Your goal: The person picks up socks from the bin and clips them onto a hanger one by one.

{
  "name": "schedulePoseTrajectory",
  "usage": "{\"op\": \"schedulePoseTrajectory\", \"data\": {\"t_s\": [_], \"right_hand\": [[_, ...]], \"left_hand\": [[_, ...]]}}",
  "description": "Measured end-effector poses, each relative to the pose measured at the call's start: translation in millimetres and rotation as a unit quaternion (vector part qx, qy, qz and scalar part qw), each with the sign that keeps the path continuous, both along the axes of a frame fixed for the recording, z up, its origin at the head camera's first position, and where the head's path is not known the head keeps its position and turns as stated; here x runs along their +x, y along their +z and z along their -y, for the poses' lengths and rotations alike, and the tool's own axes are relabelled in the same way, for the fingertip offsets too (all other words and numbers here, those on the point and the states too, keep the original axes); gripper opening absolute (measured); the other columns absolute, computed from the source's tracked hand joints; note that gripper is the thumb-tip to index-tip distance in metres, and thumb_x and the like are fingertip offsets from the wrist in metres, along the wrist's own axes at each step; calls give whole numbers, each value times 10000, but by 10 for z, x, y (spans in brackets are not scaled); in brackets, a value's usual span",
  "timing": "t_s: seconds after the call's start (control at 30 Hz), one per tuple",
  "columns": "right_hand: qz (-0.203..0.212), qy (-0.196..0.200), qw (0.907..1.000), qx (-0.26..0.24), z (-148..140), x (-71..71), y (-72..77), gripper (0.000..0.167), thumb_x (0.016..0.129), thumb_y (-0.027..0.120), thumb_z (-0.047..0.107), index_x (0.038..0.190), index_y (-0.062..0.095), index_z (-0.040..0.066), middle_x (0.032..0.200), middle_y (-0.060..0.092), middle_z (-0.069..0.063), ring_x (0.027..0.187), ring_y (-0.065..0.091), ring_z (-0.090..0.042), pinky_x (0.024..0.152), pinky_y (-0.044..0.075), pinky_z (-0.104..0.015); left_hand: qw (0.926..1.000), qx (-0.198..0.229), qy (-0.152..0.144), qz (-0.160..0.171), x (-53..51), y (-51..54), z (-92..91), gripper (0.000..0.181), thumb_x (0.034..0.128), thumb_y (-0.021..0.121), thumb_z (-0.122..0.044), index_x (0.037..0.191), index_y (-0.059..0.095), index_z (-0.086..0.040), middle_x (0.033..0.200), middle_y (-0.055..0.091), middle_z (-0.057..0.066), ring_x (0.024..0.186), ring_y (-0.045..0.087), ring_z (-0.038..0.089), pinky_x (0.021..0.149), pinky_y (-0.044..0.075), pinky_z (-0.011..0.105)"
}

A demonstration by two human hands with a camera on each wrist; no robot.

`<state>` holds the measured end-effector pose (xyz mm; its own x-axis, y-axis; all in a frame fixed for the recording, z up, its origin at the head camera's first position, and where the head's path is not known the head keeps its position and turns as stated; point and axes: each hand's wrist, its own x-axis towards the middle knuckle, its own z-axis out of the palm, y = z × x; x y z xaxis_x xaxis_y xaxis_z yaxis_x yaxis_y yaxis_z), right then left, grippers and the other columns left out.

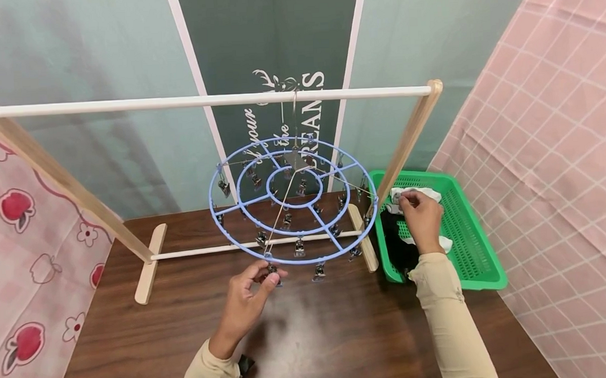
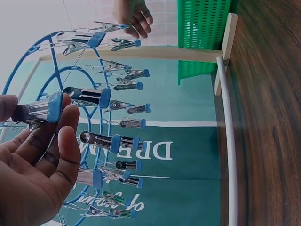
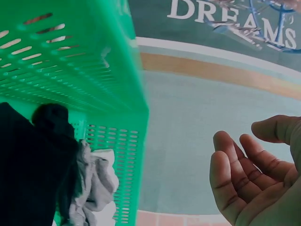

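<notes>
Inside the left grip [image 1: 247,296], one clip [image 2: 40,110] sits pinched, probably to keep it steady; near the empty, relaxed right grip [image 1: 423,217], green basket [image 1: 458,205] likely sits handy.

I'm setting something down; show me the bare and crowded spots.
Bare: the table between left sleeve and right sleeve, right of the small dark thing; table between left sleeve and printed curtain; right side of the green basket. Crowded: blue hanger and clips, left hand at its front edge; the basket's left side, under clothes.
</notes>
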<state>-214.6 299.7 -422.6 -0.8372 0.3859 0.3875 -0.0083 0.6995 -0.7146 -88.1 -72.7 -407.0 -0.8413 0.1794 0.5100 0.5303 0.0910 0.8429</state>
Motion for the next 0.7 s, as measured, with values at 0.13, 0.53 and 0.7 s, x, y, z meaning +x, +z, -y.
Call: {"op": "schedulePoseTrajectory", "data": {"t_s": [0.13,0.53,0.7], "right_hand": [[135,-60,9998,-144,-46,-110,-49,230,960,565,174,1040,713,17,861,708,-180,779,631,-307,925,381,-451],[529,-404,9978,-2,-132,-337,-170,284,977,526,194,1090,705,5,923,700,-201,768,610,-336,675,480,-445],[795,-479,9953,274,-164,-416,-235,270,969,543,191,1100,700,14,974,689,-197,765,602,-347,687,476,-475]], "left_hand": [[10000,-8,-44,26,-41,-91,6,168,880,583,125,1009,635,29,872,707,184,777,658,121,677,511,221],[9996,20,-283,11,-148,-352,87,213,929,580,45,1105,637,-60,935,723,86,829,679,158,689,534,257],[9996,21,-239,-115,-118,-236,77,222,893,575,121,1082,625,15,896,712,173,810,670,116,671,540,254]]}}
